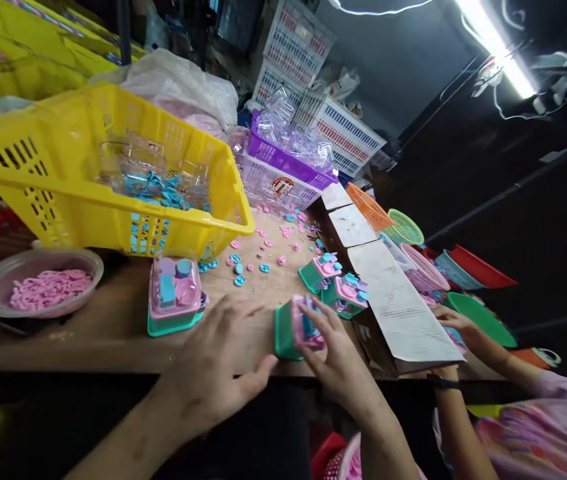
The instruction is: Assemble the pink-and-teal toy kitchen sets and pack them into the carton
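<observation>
At the table's front edge, my right hand (330, 343) closes its fingers round the pink top of a small toy box (287, 328) with a teal base; the box lies tilted. My left hand (213, 360) hovers just left of it, fingers spread and slightly blurred, holding nothing. Beyond that hand stands another pink and teal toy box (176, 297) under a clear cover, with blue and purple blocks on its face. Two more such toys, a nearer one (346, 295) and a farther one (320, 272), sit behind my right hand. Small pink and blue plastic pieces (264, 268) lie scattered on the tabletop.
A yellow basket (188, 227) holds blue pieces and clear covers. Left of it is a bowl (94, 267) of pink parts. A purple crate (293, 157) of clear covers stands behind. Cardboard (388, 300) separates my place from a co-worker's hands (463, 327) at right.
</observation>
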`<action>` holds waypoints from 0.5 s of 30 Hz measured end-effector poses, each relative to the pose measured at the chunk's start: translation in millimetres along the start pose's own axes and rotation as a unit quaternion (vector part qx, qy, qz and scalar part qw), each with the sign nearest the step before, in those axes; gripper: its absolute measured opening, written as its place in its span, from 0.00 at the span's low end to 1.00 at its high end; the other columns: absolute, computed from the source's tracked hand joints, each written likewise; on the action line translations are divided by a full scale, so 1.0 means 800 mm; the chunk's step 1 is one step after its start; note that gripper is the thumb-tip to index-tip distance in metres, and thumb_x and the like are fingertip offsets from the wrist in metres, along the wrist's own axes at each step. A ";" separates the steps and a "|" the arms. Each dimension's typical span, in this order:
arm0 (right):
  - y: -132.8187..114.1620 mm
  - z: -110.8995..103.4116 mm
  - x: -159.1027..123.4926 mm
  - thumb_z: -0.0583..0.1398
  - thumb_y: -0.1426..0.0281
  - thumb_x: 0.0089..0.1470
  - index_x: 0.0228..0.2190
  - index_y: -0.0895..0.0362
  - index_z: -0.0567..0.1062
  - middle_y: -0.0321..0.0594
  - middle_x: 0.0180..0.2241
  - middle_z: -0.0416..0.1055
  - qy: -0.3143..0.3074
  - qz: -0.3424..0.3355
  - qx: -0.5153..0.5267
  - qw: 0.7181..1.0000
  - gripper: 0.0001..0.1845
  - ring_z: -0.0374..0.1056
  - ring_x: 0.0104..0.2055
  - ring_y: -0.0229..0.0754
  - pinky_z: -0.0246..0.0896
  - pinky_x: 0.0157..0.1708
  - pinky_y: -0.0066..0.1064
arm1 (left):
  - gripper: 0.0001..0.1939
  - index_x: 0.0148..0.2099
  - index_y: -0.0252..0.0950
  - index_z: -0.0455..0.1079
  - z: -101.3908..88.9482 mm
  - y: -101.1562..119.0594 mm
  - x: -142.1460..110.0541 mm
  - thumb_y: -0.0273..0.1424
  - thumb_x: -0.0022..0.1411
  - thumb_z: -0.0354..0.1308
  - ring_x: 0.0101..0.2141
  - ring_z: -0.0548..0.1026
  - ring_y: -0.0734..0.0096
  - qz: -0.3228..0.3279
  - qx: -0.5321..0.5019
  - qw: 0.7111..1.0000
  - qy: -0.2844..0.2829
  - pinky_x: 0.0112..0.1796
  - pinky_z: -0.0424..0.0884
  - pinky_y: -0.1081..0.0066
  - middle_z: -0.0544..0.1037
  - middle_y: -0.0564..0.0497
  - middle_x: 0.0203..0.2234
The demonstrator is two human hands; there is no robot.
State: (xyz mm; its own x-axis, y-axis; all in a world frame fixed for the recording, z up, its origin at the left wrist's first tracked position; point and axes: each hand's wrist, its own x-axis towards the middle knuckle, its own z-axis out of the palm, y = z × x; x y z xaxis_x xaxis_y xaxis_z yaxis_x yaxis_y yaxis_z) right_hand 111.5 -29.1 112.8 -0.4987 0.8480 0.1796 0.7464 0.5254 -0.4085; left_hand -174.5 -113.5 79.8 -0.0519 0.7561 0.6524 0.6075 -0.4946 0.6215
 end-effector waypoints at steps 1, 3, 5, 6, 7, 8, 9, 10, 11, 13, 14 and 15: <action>-0.017 -0.009 0.001 0.65 0.59 0.72 0.76 0.40 0.67 0.48 0.79 0.57 -0.042 -0.037 0.016 0.998 0.36 0.59 0.81 0.58 0.69 0.74 0.54 | 0.51 0.78 0.43 0.54 0.024 -0.010 0.000 0.39 0.62 0.78 0.70 0.74 0.37 -0.007 -0.012 0.999 -0.040 0.67 0.78 0.40 0.74 0.36 0.69; -0.042 -0.033 0.018 0.69 0.59 0.71 0.77 0.39 0.66 0.48 0.76 0.66 -0.089 -0.087 0.054 0.991 0.39 0.66 0.77 0.58 0.71 0.73 0.54 | 0.69 0.83 0.43 0.43 0.065 -0.038 -0.004 0.43 0.53 0.84 0.75 0.65 0.28 -0.036 -0.056 0.990 -0.126 0.70 0.71 0.31 0.65 0.31 0.76; -0.050 -0.057 0.062 0.68 0.59 0.73 0.73 0.42 0.72 0.48 0.65 0.79 -0.087 -0.103 0.104 0.985 0.32 0.78 0.67 0.55 0.78 0.65 0.51 | 0.72 0.85 0.47 0.40 0.094 -0.066 -0.013 0.43 0.54 0.84 0.76 0.64 0.29 -0.066 -0.108 0.977 -0.170 0.72 0.68 0.31 0.63 0.32 0.77; -0.048 -0.065 0.094 0.67 0.59 0.74 0.69 0.44 0.77 0.47 0.59 0.83 -0.074 -0.097 0.128 0.984 0.25 0.82 0.60 0.53 0.81 0.60 0.49 | 0.72 0.86 0.49 0.39 0.104 -0.078 -0.018 0.41 0.55 0.84 0.76 0.65 0.31 -0.080 -0.128 0.974 -0.166 0.73 0.68 0.32 0.63 0.34 0.78; -0.044 -0.069 0.132 0.66 0.60 0.75 0.64 0.47 0.81 0.46 0.54 0.85 -0.061 -0.085 0.151 0.983 0.20 0.83 0.56 0.51 0.81 0.56 0.46 | 0.74 0.86 0.51 0.37 0.113 -0.087 -0.025 0.40 0.53 0.84 0.76 0.66 0.31 -0.093 -0.142 0.974 -0.152 0.73 0.68 0.32 0.63 0.34 0.78; -0.039 -0.069 0.175 0.67 0.60 0.73 0.58 0.50 0.84 0.46 0.53 0.85 -0.050 -0.070 0.172 0.981 0.16 0.83 0.53 0.50 0.81 0.53 0.43 | 0.78 0.87 0.51 0.35 0.121 -0.094 -0.031 0.39 0.50 0.85 0.75 0.67 0.30 -0.099 -0.152 0.974 -0.134 0.73 0.68 0.32 0.62 0.35 0.78; -0.034 -0.063 0.222 0.69 0.63 0.71 0.54 0.51 0.86 0.46 0.51 0.85 -0.042 -0.043 0.205 0.977 0.13 0.83 0.50 0.48 0.80 0.50 0.40 | 0.83 0.87 0.52 0.32 0.127 -0.100 -0.038 0.39 0.46 0.87 0.74 0.68 0.27 -0.098 -0.157 0.976 -0.118 0.72 0.70 0.31 0.62 0.34 0.78; -0.031 -0.053 0.270 0.70 0.67 0.69 0.50 0.53 0.86 0.44 0.48 0.85 -0.042 0.010 0.256 0.966 0.10 0.82 0.46 0.45 0.78 0.47 0.35 | 0.87 0.87 0.52 0.30 0.134 -0.104 -0.043 0.38 0.41 0.88 0.73 0.69 0.24 -0.091 -0.159 0.977 -0.111 0.71 0.71 0.30 0.63 0.33 0.78; -0.030 -0.040 0.318 0.71 0.72 0.68 0.49 0.54 0.86 0.42 0.45 0.84 -0.053 0.095 0.326 0.939 0.09 0.80 0.41 0.41 0.75 0.42 0.31 | 0.90 0.87 0.53 0.27 0.139 -0.107 -0.047 0.38 0.39 0.89 0.72 0.69 0.23 -0.083 -0.157 0.977 -0.115 0.70 0.72 0.30 0.63 0.33 0.78; -0.033 -0.004 0.405 0.68 0.73 0.71 0.51 0.53 0.83 0.40 0.44 0.83 -0.047 0.213 0.432 0.875 0.09 0.78 0.37 0.39 0.69 0.33 0.26 | 0.86 0.87 0.54 0.25 0.145 -0.110 -0.052 0.34 0.47 0.86 0.73 0.69 0.25 -0.076 -0.143 0.977 -0.136 0.70 0.72 0.32 0.63 0.33 0.79; -0.036 0.015 0.442 0.64 0.71 0.75 0.52 0.53 0.81 0.40 0.43 0.82 -0.044 0.241 0.458 0.855 0.07 0.78 0.36 0.39 0.68 0.32 0.26 | 0.79 0.87 0.55 0.25 0.146 -0.111 -0.053 0.30 0.56 0.81 0.74 0.69 0.29 -0.080 -0.132 0.977 -0.147 0.71 0.72 0.35 0.63 0.34 0.79; -0.038 0.034 0.474 0.60 0.68 0.78 0.51 0.55 0.79 0.41 0.41 0.81 -0.037 0.263 0.478 0.837 0.07 0.78 0.36 0.39 0.68 0.31 0.26 | 0.71 0.87 0.55 0.25 0.146 -0.111 -0.052 0.24 0.64 0.74 0.75 0.69 0.34 -0.088 -0.119 0.976 -0.158 0.72 0.72 0.38 0.63 0.35 0.79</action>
State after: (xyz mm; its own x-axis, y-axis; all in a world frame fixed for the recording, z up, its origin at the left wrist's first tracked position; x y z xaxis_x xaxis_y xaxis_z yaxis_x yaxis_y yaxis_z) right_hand -112.2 274.3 169.3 -0.2644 0.9189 -0.2929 0.1952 -0.2465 -0.9493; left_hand -133.8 -51.1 -53.2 0.1317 0.9144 0.3827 0.4075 -0.4019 0.8200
